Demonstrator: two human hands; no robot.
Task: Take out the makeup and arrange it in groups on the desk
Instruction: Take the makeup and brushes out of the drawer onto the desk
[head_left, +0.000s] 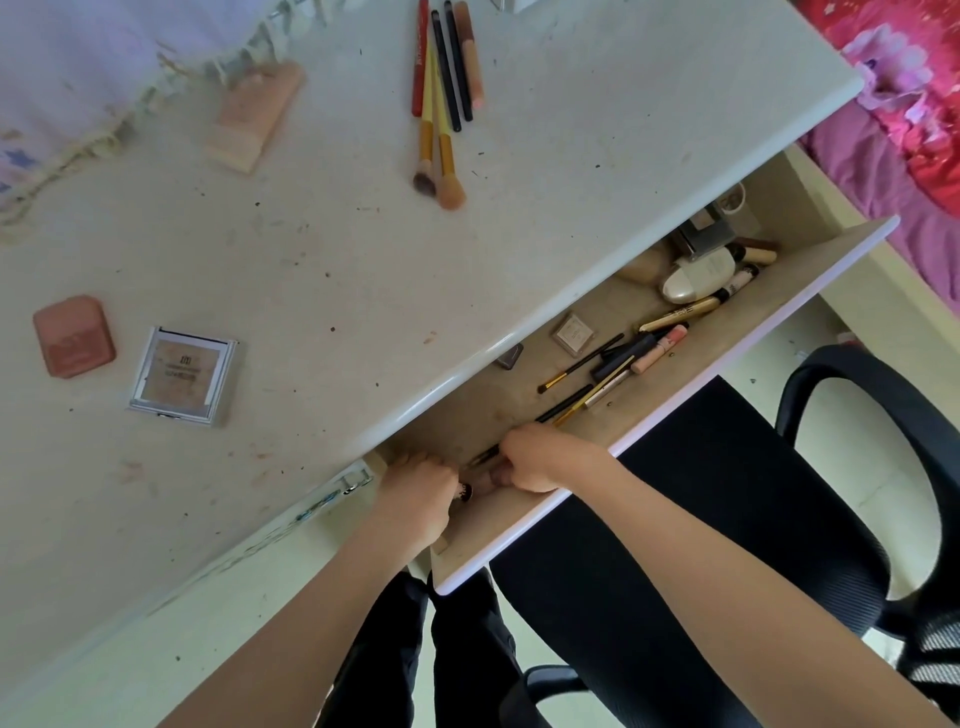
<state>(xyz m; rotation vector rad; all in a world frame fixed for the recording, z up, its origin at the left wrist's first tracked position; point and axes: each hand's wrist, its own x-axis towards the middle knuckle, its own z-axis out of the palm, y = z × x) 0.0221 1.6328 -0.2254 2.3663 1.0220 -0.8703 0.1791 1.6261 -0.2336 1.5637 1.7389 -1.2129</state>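
Both hands reach into the open drawer (675, 364) at its near end: the left hand (415, 493) curls around a small brush (464, 491), the right hand (535, 460) grips a dark pencil (485, 456). More makeup lies toward the drawer's far end; brushes and pencils (447, 93) sit grouped at the desk's (337, 260) far edge.

Both hands reach into the open drawer (737, 332); the left hand (415, 496) curls around a small brush (464, 491); the right hand (535, 460) grips a black brush (550, 413); pencils (449, 62) lie grouped on the desk (363, 260).
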